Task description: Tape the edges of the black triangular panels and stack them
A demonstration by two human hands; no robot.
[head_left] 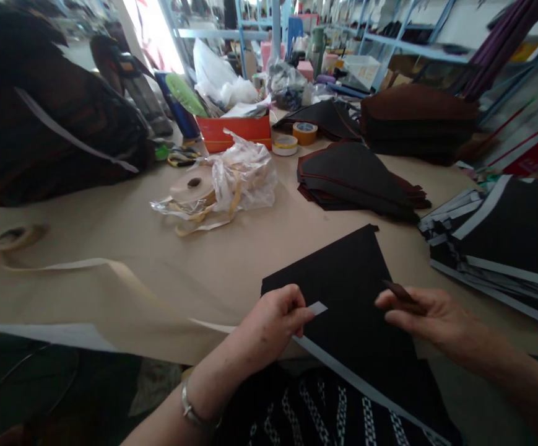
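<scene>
A black fabric panel (343, 291) lies on the table's near edge in front of me. My left hand (273, 325) is closed in a pinch on the end of a pale tape strip (317, 308) that runs along the panel's near edge toward the lower right. My right hand (424, 313) rests on the panel's right side, fingers closed on a small dark brown piece (399, 291) that I cannot name.
Stacks of dark cut panels (356, 179) lie at centre right, with taped panels (505, 241) at the right edge. A tape roll (194, 189) with a plastic bag (245, 173), an orange box (234, 131) and more tape rolls (291, 139) sit behind. Dark fabric (55, 124) is heaped at the left.
</scene>
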